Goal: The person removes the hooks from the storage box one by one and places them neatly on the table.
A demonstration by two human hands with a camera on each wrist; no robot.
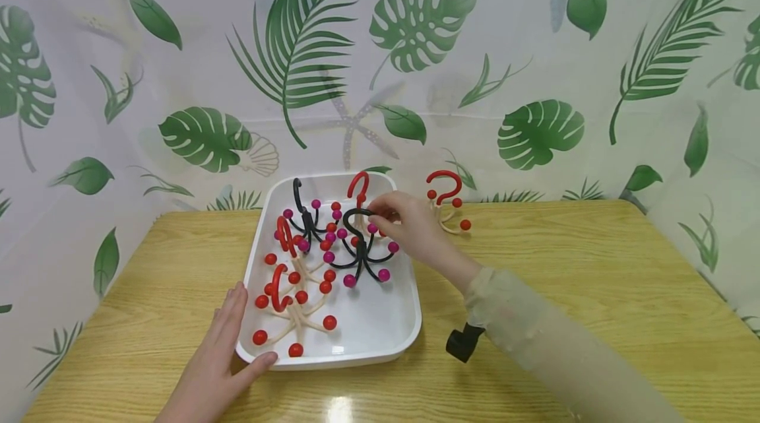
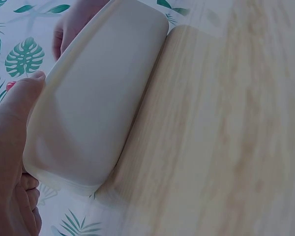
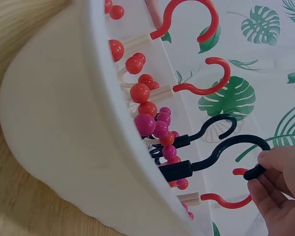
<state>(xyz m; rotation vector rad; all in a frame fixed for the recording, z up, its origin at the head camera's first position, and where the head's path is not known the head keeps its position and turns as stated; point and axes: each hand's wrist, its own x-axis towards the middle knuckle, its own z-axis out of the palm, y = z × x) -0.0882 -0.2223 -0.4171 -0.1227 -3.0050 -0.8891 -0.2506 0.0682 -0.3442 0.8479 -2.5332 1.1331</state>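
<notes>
My right hand (image 1: 406, 222) pinches the curved end of the hook on a black multi-arm hanger (image 1: 361, 251) with magenta ball tips. This hanger stands upright over the right half of a white tray (image 1: 415, 317), its arms spread downward. In the right wrist view, thumb and fingertips meet at the black hook's end. My left hand (image 1: 216, 347) lies at the tray's near left corner, fingers along the left wall and thumb on the front rim. Another black hanger (image 1: 306, 220) and several cream hangers with red hooks and red balls, one nearest the front (image 1: 297, 321), are in the tray.
Behind my right hand, one red-hooked cream hanger (image 1: 444, 173) is on the wooden table (image 1: 552, 264) outside the tray. A leaf-patterned cloth (image 1: 356, 47) rises along the back and sides. A small black device (image 1: 465, 342) shows below my right sleeve.
</notes>
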